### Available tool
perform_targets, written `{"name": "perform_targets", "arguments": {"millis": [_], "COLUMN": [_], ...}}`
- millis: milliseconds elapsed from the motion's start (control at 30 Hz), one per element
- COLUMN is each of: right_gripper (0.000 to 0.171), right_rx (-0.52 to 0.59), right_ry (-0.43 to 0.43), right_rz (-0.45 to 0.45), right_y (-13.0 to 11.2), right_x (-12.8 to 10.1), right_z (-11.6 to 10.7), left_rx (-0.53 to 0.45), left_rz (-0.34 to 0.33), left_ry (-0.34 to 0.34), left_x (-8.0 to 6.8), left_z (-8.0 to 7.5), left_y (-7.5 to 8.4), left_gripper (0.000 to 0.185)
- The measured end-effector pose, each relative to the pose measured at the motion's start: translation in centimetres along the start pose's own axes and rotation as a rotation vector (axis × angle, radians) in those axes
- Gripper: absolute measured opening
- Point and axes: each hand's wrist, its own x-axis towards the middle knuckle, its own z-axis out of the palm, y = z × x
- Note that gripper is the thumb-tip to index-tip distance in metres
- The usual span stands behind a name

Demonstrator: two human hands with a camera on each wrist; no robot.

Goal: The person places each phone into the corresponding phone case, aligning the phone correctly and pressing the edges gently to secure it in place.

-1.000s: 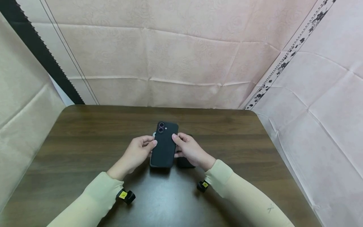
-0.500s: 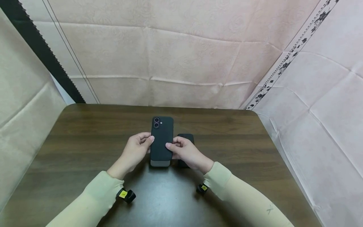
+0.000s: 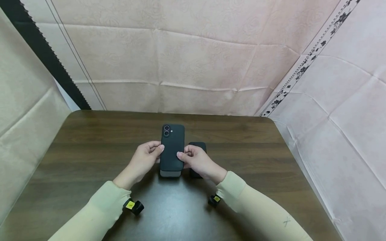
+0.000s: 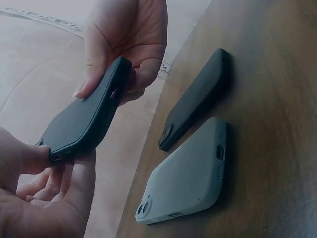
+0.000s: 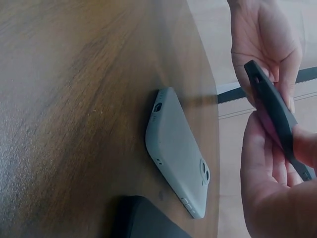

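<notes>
Raised above the table, a phone in a dark case (image 3: 172, 147) shows its back, with two camera lenses at the upper left. My left hand (image 3: 143, 160) pinches its left long edge, thumb on the back and fingers underneath. On the opposite edge, lower down, my right hand (image 3: 202, 162) pinches it the same way. A pale grey phone in a case (image 4: 185, 171) lies on the wood, camera side up, mostly hidden beneath the held phone in the head view. Beside it lies a black phone in a case (image 4: 198, 96), partly covered by my right hand in the head view.
The brown wooden table (image 3: 90, 150) has rounded far corners. Behind it hangs a creased pale cloth (image 3: 196, 67), with more cloth on both sides. A black strap device (image 3: 134, 207) sits at my left wrist, another device (image 3: 214, 200) at my right.
The held phone has shifted left and slightly away, and straightened from a slight tilt. My right thumb now sits lower on its back. Almost nothing differs over the last half second.
</notes>
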Motion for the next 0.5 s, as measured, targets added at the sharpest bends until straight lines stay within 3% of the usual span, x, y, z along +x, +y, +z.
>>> {"name": "perform_targets", "arguments": {"millis": [133,333,500], "right_gripper": [0.025,0.025,0.027], "right_rx": [0.008,0.059,0.112], "right_ry": [0.022,0.066,0.033], "right_rz": [-0.012,-0.051,-0.065], "right_y": [-0.3,-1.0,-0.8], "right_x": [0.0,0.0,0.2], "right_z": [-0.2,-0.6,-0.6], "left_rx": [0.023,0.039,0.030], "left_rz": [0.008,0.037,0.057], "left_ry": [-0.045,-0.174,-0.174], "left_x": [0.0,-0.4,-0.6], "left_z": [-0.3,-0.2,-0.1], "left_y": [-0.1,-0.1,0.0], "left_gripper": [0.040,0.032,0.026]}}
